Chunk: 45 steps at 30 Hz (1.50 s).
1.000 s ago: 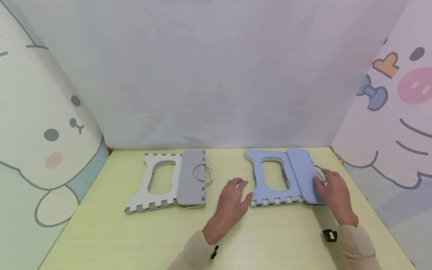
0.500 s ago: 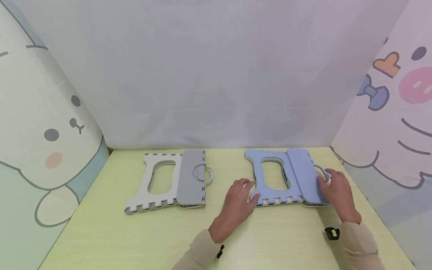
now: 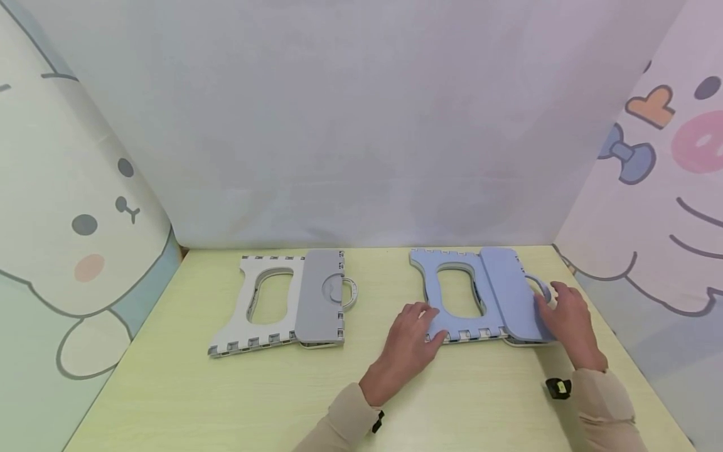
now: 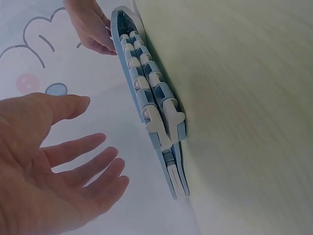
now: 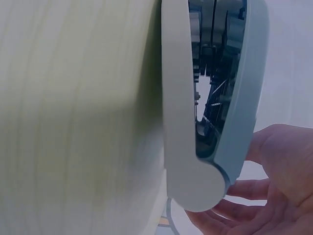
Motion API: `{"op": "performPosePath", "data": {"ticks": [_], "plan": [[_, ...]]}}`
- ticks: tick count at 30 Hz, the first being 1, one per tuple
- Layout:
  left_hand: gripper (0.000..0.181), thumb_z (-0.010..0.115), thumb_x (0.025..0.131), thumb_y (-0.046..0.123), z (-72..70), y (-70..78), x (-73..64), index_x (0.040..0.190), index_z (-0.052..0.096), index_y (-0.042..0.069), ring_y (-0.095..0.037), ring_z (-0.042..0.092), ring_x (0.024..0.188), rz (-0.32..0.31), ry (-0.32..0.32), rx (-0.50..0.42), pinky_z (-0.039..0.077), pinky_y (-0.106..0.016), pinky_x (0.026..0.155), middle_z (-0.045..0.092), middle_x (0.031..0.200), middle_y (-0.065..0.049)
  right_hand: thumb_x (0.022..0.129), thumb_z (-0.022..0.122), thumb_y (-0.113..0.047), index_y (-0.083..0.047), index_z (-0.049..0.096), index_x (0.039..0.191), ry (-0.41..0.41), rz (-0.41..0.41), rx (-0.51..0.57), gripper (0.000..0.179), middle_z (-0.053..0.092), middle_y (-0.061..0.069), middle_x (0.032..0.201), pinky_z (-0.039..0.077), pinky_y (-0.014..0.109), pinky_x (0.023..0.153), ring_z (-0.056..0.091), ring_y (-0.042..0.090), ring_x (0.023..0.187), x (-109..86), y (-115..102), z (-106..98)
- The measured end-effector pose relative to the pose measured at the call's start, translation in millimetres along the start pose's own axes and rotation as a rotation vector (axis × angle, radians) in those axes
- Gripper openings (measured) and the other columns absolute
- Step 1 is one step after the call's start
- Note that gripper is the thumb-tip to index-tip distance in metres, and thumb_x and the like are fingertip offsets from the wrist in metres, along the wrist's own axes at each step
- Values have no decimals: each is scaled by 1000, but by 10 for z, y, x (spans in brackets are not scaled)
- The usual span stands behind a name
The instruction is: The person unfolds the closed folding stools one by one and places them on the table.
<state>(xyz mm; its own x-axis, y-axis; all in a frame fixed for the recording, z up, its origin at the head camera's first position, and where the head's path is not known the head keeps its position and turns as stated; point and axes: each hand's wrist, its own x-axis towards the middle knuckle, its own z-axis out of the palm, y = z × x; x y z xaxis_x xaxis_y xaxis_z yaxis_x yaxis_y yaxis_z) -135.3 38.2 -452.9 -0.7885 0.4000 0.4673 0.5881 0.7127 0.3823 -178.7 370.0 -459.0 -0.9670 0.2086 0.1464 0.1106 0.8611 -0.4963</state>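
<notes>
A blue folding step stool (image 3: 497, 295) lies folded flat on the right side of the table, its loop handle (image 3: 541, 285) pointing right. Beside that handle is my right hand (image 3: 572, 320), thumb near the top panel's edge and fingers loosely bent. In the right wrist view the fingers (image 5: 244, 188) reach behind the stool's rounded end, so contact is partly hidden. My left hand (image 3: 408, 342) hovers by the stool's near left corner, fingers spread; the left wrist view shows a gap between its fingertips (image 4: 115, 181) and the hinged edge (image 4: 142, 78).
A grey and white folding step stool (image 3: 319, 301) lies folded on the left, handle toward the right. The pale yellow table (image 3: 237, 402) is bounded by a white back wall (image 3: 361, 157) and cartoon-printed side walls. A black strap piece (image 3: 558, 388) is by the right sleeve.
My left hand has moved right to the blue stool's corner. My right hand has slid slightly right and its fingers have come off the handle. Both stools stay in place.
</notes>
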Motion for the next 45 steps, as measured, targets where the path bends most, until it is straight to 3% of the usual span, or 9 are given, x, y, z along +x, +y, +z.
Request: {"op": "performPosePath", "data": {"ticks": [11, 29, 41, 45], "plan": [[33, 79, 92, 25, 101, 42, 42, 117, 73, 4, -20, 63, 106, 40, -5, -27, 53, -26, 91, 68, 115, -7, 105, 55, -18, 24, 35, 140, -59, 29, 27, 58, 44, 45, 127, 49, 67, 88, 52, 60, 114, 44, 71, 3], [41, 78, 94, 30, 144, 135, 108, 127, 67, 6, -19, 60, 115, 22, -144, -11, 50, -27, 98, 66, 121, -5, 109, 47, -28, 21, 28, 147, -141, 79, 98, 64, 41, 47, 138, 46, 68, 97, 48, 61, 123, 88, 152, 33], [43, 77, 95, 29, 190, 149, 128, 129, 66, 6, -19, 57, 121, 44, -169, -16, 48, -28, 103, 66, 126, -6, 110, 45, -35, 17, 30, 149, -179, 92, 146, 66, 38, 46, 142, 44, 69, 100, 44, 62, 128, 134, 251, 47], [43, 75, 97, 29, 214, 155, 137, 131, 65, 5, -19, 56, 125, 46, -198, -28, 45, -29, 107, 65, 128, -6, 110, 44, -37, 15, 29, 152, -198, 119, 210, 68, 36, 45, 146, 43, 69, 101, 42, 61, 131, 129, 280, 51]]}}
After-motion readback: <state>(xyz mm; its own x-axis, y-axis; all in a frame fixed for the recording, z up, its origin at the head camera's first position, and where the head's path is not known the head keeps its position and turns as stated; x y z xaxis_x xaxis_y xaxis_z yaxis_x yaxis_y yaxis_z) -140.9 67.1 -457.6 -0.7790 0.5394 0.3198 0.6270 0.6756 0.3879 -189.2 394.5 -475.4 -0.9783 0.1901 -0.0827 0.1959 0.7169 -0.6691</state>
